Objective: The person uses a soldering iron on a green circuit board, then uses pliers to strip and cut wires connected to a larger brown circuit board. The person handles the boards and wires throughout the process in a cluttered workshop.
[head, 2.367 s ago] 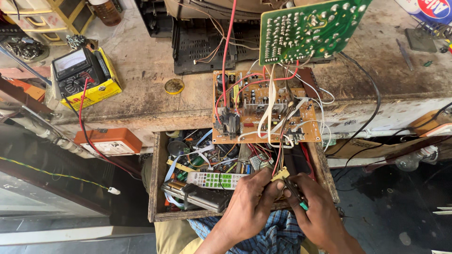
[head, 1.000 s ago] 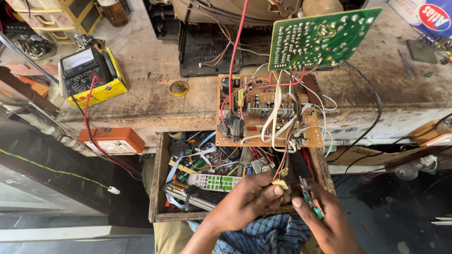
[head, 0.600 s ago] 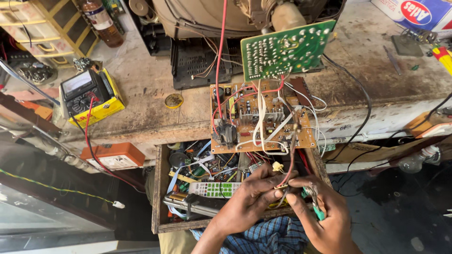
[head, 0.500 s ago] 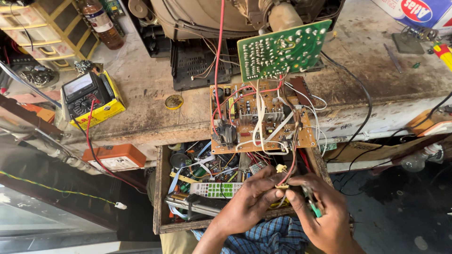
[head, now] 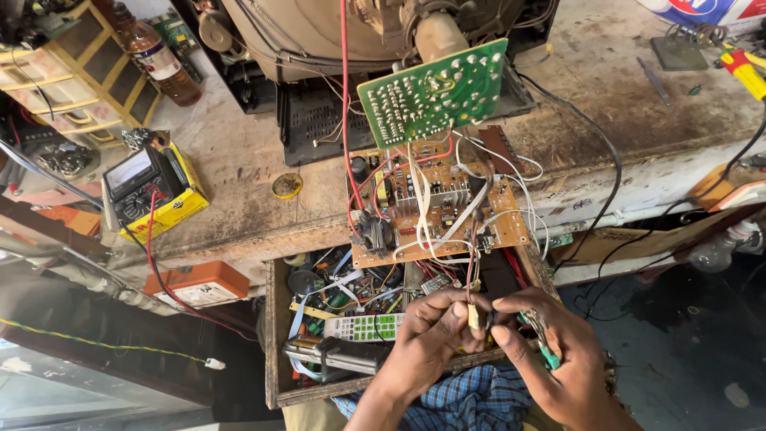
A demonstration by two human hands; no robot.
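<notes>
Small connector (head: 474,317) on a wire bundle (head: 471,255), held over the open drawer (head: 275,335), below the brown board (head: 435,203). Left hand (head: 435,339) pinched the connector between thumb and fingertips; right hand (head: 550,359) met it at the fingertips while gripping a green-handled tool (head: 549,355). Step judged: working the wire end. Next move called for steady, fine fingertip control. Green board (head: 435,92), meter (head: 148,187) and remote (head: 363,327) lay nearby.
</notes>
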